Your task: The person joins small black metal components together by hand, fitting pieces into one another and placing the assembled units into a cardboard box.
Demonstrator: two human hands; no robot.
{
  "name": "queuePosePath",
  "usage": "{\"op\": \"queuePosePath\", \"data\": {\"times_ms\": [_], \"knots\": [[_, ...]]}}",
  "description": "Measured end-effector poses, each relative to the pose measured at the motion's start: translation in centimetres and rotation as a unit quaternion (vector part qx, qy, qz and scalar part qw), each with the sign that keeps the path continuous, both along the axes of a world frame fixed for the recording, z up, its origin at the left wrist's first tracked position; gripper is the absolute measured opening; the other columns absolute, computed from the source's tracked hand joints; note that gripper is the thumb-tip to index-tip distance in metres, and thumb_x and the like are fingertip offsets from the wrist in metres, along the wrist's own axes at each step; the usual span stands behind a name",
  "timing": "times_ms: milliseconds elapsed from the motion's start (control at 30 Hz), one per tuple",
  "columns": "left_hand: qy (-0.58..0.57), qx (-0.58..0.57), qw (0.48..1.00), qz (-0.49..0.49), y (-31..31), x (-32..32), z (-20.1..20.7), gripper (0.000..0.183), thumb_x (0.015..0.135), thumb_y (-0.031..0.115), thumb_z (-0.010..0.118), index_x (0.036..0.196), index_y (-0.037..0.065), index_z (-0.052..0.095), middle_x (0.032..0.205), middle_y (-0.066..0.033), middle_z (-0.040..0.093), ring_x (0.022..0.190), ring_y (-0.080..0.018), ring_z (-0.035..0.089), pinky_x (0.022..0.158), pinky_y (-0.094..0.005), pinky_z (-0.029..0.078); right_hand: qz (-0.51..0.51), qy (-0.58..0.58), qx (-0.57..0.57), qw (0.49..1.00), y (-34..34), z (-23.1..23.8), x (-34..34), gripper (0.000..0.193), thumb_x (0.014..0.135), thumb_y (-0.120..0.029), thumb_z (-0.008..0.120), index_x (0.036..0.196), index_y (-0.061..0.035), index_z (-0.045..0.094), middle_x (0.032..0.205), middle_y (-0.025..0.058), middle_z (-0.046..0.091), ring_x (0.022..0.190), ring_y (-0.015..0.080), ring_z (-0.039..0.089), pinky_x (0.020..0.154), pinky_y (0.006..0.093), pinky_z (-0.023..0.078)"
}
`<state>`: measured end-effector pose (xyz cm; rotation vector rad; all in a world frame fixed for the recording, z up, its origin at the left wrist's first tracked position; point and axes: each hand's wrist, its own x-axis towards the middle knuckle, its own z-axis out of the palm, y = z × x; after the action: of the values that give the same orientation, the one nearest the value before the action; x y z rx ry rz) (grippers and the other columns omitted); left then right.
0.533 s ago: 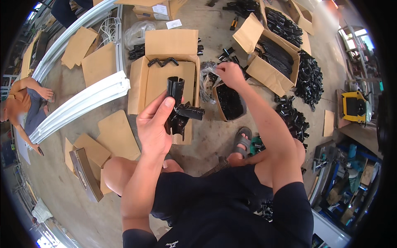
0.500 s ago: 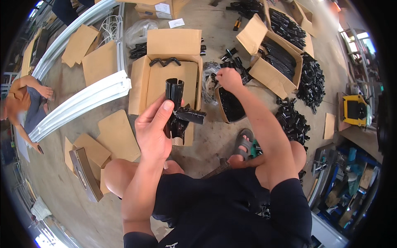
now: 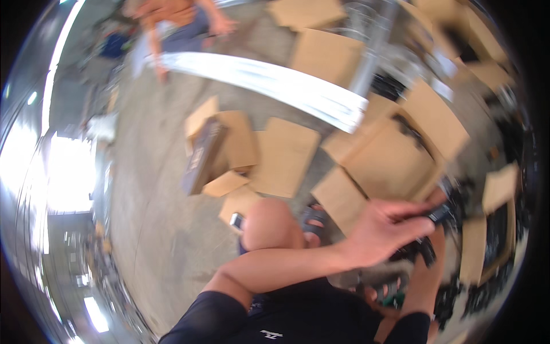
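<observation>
My left hand is closed on a black metal pipe connector, which sticks out past the fingers. Another black part hangs just below the hand, blurred. My right forearm rises behind the connector. A smear of my right hand shows above it; its fingers are hidden and blurred. Beyond my hands stands an open cardboard box with a dark zigzag piece along its inner far side.
At right stands a cardboard box of black parts. A long white profile crosses the far floor. Flattened cardboard and a narrow brown carton lie left of the open box. A person sits at the far left.
The view has swung left, so the boxes now appear farther right. My left hand still holds the connector, now close to my right arm. My right hand has left the bundle of wire.
</observation>
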<state>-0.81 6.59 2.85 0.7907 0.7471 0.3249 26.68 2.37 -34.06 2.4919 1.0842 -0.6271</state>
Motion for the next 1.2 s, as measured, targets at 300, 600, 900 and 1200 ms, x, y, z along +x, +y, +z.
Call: {"op": "queuePosePath", "data": {"times_ms": [300, 600, 900, 1200], "knots": [[-0.165, 0.073, 0.980, 0.084, -1.4, 1.1, -1.9, 0.032, 0.094, 0.012, 0.069, 0.121, -0.006, 0.068, 0.087, -0.0035, 0.072, 0.080, -0.0060, 0.061, 0.072, -0.0232, 0.050, 0.031, -0.023, 0.158, 0.987, -2.0, -0.2, 4.2, 0.020, 0.094, -0.019, 0.057, 0.101, -0.0067, 0.071, 0.093, 0.0108, 0.071, 0.082, 0.0256, 0.067, 0.073, 0.0408, 0.055], [-0.160, 0.062, 0.980, 0.101, -3.2, 0.0, -1.7, 0.031, 0.093, 0.011, 0.069, 0.118, -0.007, 0.069, 0.095, -0.0066, 0.073, 0.083, -0.0092, 0.065, 0.075, -0.0258, 0.053, 0.022, 0.185, 0.519, 0.834, -6.6, 12.8, -2.2, 0.020, 0.093, -0.020, 0.058, 0.094, -0.0031, 0.068, 0.082, 0.0118, 0.068, 0.073, 0.0247, 0.063, 0.069, 0.0395, 0.052], [-0.153, 0.119, 0.976, 0.099, -3.5, 0.0, -0.6, 0.027, 0.091, 0.016, 0.072, 0.110, -0.004, 0.072, 0.095, -0.0038, 0.072, 0.084, -0.0089, 0.064, 0.076, -0.0268, 0.053, -0.045, 0.260, 0.597, 0.757, -11.4, 29.1, -3.3, 0.014, 0.089, 0.001, 0.066, 0.103, -0.0004, 0.064, 0.090, 0.0035, 0.062, 0.081, 0.0128, 0.056, 0.075, 0.0279, 0.049], [-0.141, 0.040, 0.984, 0.098, -6.4, 1.0, -1.0, 0.029, 0.093, 0.005, 0.071, 0.119, -0.007, 0.068, 0.103, -0.0093, 0.073, 0.088, -0.0111, 0.068, 0.079, -0.0249, 0.056, -0.208, 0.445, 0.651, 0.579, -15.4, 37.6, -12.8, 0.019, 0.092, 0.001, 0.069, 0.111, 0.0041, 0.070, 0.101, 0.0059, 0.072, 0.089, 0.0092, 0.065, 0.080, 0.0229, 0.053]]}}
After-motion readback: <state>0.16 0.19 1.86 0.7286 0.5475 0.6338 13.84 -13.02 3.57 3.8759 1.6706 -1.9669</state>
